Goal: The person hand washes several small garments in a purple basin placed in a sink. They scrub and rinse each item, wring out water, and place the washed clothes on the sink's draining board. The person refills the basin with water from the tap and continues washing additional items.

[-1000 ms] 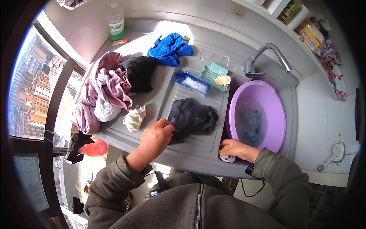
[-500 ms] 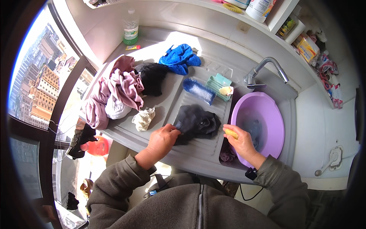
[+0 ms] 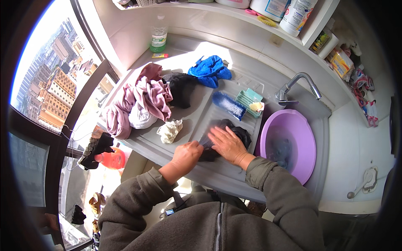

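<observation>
A wet black cloth garment (image 3: pixel 242 134) lies bunched on the ribbed drainboard. Its near-left edge is pinched in my left hand (image 3: pixel 187 157), whose fingers are closed. Across the middle of the garment lies my right hand (image 3: pixel 229 146), flat with its fingers stretched out. Whatever is under that palm is hidden, and the yellow soap bar does not show. Just beyond the garment are a blue scrub brush (image 3: pixel 229 104), bristles up, and a green soap dish (image 3: pixel 248 99) with a pale soap piece (image 3: pixel 256 107) on it.
A purple basin (image 3: pixel 307 144) with water and dark cloth sits in the sink under the faucet (image 3: pixel 303 79). Pink clothes (image 3: pixel 121 113), a black cloth (image 3: pixel 182 90), a blue towel (image 3: pixel 210 71) and a white cloth (image 3: pixel 169 131) lie left. A bottle (image 3: pixel 158 35) stands behind.
My right hand has moved left from beside the basin onto the black garment, and the yellow soap bar in it is no longer visible. My left hand still pinches the edge. The view has shifted slightly.
</observation>
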Demonstrator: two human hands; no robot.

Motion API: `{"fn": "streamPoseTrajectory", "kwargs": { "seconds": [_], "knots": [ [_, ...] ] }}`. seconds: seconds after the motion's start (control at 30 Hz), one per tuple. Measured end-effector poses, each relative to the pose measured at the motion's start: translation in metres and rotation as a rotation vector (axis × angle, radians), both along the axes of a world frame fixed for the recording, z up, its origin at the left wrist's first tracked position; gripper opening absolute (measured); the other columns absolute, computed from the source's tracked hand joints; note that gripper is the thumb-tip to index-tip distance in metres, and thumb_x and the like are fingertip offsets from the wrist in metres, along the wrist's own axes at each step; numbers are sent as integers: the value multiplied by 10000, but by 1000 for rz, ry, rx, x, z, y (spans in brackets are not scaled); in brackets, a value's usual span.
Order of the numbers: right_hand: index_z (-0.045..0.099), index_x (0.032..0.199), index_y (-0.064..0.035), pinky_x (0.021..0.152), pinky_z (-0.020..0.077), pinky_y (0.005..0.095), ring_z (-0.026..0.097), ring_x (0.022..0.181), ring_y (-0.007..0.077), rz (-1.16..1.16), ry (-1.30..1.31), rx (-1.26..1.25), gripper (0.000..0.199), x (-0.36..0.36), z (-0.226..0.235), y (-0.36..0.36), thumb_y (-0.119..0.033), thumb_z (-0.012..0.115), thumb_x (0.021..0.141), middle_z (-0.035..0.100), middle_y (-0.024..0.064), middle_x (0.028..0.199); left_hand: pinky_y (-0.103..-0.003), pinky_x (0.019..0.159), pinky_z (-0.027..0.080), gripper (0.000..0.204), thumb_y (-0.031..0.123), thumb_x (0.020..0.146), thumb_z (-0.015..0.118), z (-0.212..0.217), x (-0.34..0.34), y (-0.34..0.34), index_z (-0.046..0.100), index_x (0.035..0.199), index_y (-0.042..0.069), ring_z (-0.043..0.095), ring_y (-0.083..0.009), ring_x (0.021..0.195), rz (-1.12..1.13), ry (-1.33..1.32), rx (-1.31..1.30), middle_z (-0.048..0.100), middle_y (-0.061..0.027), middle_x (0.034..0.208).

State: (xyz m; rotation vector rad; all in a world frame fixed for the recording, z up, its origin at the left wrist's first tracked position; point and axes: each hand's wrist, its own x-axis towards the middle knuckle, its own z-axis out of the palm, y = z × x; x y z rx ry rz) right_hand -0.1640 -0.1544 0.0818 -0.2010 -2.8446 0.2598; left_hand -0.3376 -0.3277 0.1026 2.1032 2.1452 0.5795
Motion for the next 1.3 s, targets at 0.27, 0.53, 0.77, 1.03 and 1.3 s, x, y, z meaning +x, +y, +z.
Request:
{"fn": "streamPoseTrajectory", "kwargs": {
  "seconds": [0.27, 0.53, 0.77, 1.03, 1.3],
  "knots": [
    [586, 1384, -87, 1062, 473, 434, 559, 1258, 338, -333, 183, -313, 459, 29, -5, 28, -63, 650, 930, 584, 134, 1353, -428, 692, 564, 39, 99, 833, 599, -3, -2, -2, 614, 858, 73, 678, -321, 817, 5, 6, 6, 622, -96, 879],
    [634, 1288, -83, 1084, 489, 409, 566, 1291, 314, 77, 162, -228, 391, -20, -7, -33, -126, 674, 901, 608, 116, 1355, -415, 658, 564, 28, 100, 815, 616, -3, -2, 1, 605, 833, 81, 681, -308, 773, -46, 20, 48, 616, -98, 849],
    [645, 1263, -76, 1104, 483, 415, 575, 1303, 314, 152, 130, -136, 334, 11, 0, 14, -107, 640, 930, 620, 121, 1365, -401, 666, 568, 27, 92, 808, 620, 2, -5, 2, 603, 824, 78, 687, -293, 781, -74, 27, -42, 610, -102, 849],
    [578, 1291, -63, 1023, 514, 425, 612, 1200, 357, -325, 154, -409, 368, 62, 23, 92, -23, 620, 928, 648, 155, 1258, -425, 698, 578, 181, 205, 868, 682, 8, -18, 8, 678, 990, 71, 700, -330, 805, -74, -139, -113, 670, -105, 899],
    [515, 1372, -33, 968, 508, 445, 601, 1156, 435, -607, 292, -261, 459, 11, -9, 187, -54, 630, 929, 604, 240, 1274, -456, 778, 568, 344, 365, 882, 725, 24, -10, 41, 645, 1039, 70, 694, -372, 941, 137, -145, -372, 676, -141, 998]
  ]
}}
